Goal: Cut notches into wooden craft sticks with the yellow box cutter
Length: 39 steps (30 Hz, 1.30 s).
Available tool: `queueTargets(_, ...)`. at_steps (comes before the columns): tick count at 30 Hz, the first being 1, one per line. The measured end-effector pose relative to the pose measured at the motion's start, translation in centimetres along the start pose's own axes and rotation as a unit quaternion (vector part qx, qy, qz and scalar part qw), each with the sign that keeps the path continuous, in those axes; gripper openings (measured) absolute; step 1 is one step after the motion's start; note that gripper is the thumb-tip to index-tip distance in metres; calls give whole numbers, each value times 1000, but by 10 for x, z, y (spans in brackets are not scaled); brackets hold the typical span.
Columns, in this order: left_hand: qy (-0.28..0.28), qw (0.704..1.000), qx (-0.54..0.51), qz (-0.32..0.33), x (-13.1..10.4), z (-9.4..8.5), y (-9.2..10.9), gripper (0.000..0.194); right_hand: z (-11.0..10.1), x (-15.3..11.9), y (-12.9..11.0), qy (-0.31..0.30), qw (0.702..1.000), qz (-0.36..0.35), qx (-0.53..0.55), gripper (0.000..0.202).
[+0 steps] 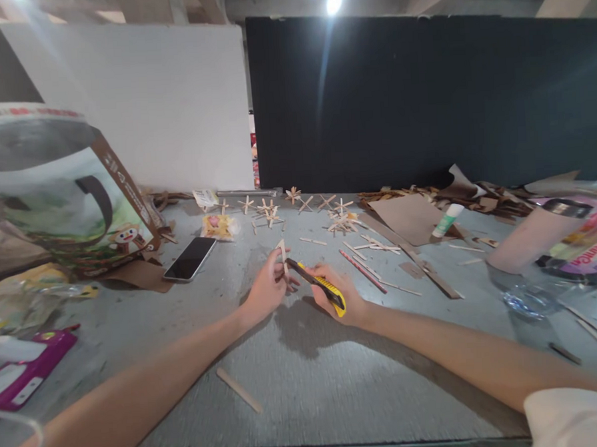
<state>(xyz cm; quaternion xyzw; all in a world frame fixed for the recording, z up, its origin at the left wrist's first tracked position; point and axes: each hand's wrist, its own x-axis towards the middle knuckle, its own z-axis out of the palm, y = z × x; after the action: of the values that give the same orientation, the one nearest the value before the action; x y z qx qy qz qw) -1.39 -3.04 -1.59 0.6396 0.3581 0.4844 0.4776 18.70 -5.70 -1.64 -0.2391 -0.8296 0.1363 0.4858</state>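
Observation:
My left hand (269, 285) pinches a thin wooden craft stick (283, 256), which stands nearly upright between the fingertips. In my right hand (350, 297) is a yellow and black utility knife (327, 290), its front end pointing left at the stick. The knife's tip is at or very close to the stick; whether they touch I cannot tell. Both hands are just above the grey table (186, 363). Nearer to me lies a loose wider wooden stick (240, 390). Beyond the hands are several small star shapes (271, 215) made of crossed sticks.
Left of the hands lie a black phone (190, 259), a large printed bag (67, 195) and a purple device (31, 371). To the right are loose sticks (380, 244), a red striped stick (362, 271), cardboard (408, 218), a glue stick (447, 220) and a pink tumbler (536, 234).

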Motion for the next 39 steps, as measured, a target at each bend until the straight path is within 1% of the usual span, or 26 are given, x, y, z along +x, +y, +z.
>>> queueTargets(2, 0, 1000, 11, 8, 0, 0, 2, 47, 0, 1, 0, 1, 1000, 2, -8, 26)
queueTargets(4, -2, 1000, 17, 9, -1, 0, 3, 48, 0, 1, -1, 1, 1000, 0, -11, 24)
queueTargets(8, -7, 1000, 1, -1, -1, 1, 2, 56, 0, 2, -2, 9, 999, -36, -12, 19)
queueTargets(10, -8, 1000, 0, 7, 0, 1, 1, 58, 0, 2, -2, 14, 999, -49, -17, 19)
queueTargets(14, -15, 999, 23, 38, -1, -1, 1, 53, 0, 0, 0, 13, 998, -53, -23, 22)
queueTargets(17, -19, 999, 13, 31, -2, 0, 2, 57, 0, -2, 2, 7, 998, -55, -14, 21)
queueTargets(20, -26, 1000, -7, 13, -3, 1, 4, 64, 0, -3, 3, -7, 999, -36, -10, 22)
queueTargets(23, -23, 999, 6, 27, -3, 0, 6, 56, 0, -5, 4, -20, 999, -16, -27, 24)
queueTargets(25, -20, 999, 19, 39, -3, -1, 6, 52, 0, -5, 4, -25, 999, -15, -33, 25)
queueTargets(30, -30, 999, -9, 29, -1, 0, 2, 67, 1, -3, 5, -31, 999, -22, -19, 25)
queueTargets(32, -30, 999, -17, 21, -1, 1, 2, 70, 1, -1, 4, -36, 999, -23, -15, 25)
queueTargets(35, -27, 999, -29, 8, 0, 2, 2, 68, 0, 1, 2, -39, 999, -20, -9, 24)
queueTargets(39, -18, 998, -52, -7, 0, 1, 2, 62, 1, 1, 1, -29, 999, 16, 12, 24)
